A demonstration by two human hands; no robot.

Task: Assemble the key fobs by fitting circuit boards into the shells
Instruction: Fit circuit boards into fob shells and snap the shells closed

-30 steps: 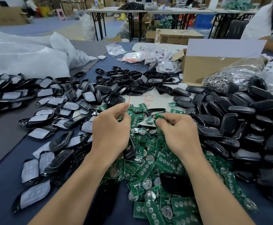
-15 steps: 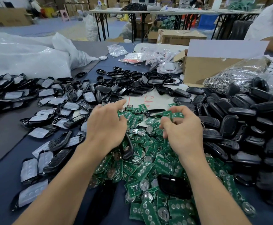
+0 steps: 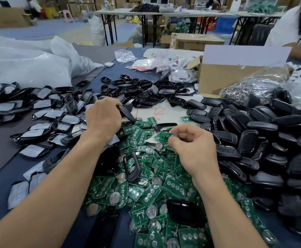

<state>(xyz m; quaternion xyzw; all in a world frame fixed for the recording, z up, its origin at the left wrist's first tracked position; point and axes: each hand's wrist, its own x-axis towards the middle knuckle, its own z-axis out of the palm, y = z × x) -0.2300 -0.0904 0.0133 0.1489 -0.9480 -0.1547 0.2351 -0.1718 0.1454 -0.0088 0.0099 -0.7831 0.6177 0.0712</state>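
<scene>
A black shell [image 3: 126,114] is gripped by the left hand [image 3: 102,120] at the board pile's [image 3: 146,187] far edge; a circuit board [image 3: 165,136] is pinched above the pile by the right hand [image 3: 194,149].

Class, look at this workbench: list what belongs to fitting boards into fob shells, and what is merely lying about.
In the job:
left hand gripping a black shell
right hand pinching a green circuit board
pile of circuit boards
heap of shells

Lying about:
cardboard box
bag of metal rings
white plastic sacks
small clear bags
</scene>
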